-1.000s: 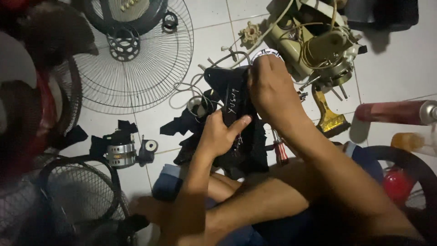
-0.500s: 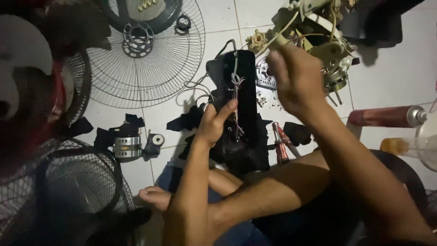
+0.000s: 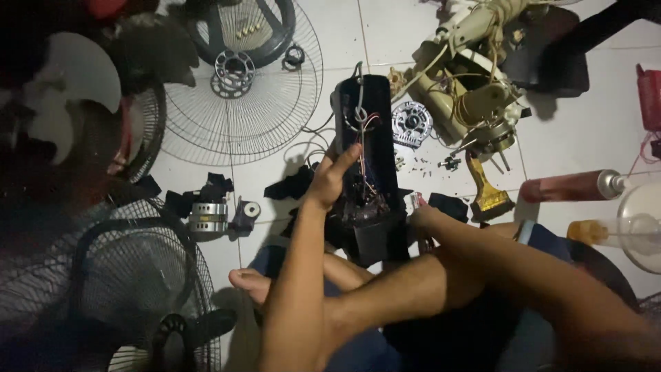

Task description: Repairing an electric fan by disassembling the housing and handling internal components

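A white tiled floor [image 3: 585,131] is seen from above, with parts of taken-apart fans spread over it. The largest piece is a round wire fan guard [image 3: 237,103], laid flat at the upper left; a second, darker guard [image 3: 103,275] is at the lower left, and a pale fan blade [image 3: 69,89] is seen in the dim corner at the far left. At the upper right a cream-coloured fan body [image 3: 475,83] with exposed wires is lying on its side. A red spray can [image 3: 568,186] is laid on the floor at the right, well apart from the hands.

In the middle, a long black housing [image 3: 368,158] is held upright on the lap, its open side turned to the camera, with wires visible inside. The left hand [image 3: 330,176] is pressed against the housing's left edge, fingers stretched upward along it and not closed around it. The right hand [image 3: 423,220] is at the lower right of the housing, touching it; it is mostly hidden there, so it cannot be told if it is gripping.

A small silver motor [image 3: 206,215] is standing on the floor left of the left arm. A round metal motor cover [image 3: 411,124] is lying just beside the housing on the right, and a brush [image 3: 485,186] with a yellow handle is near it.
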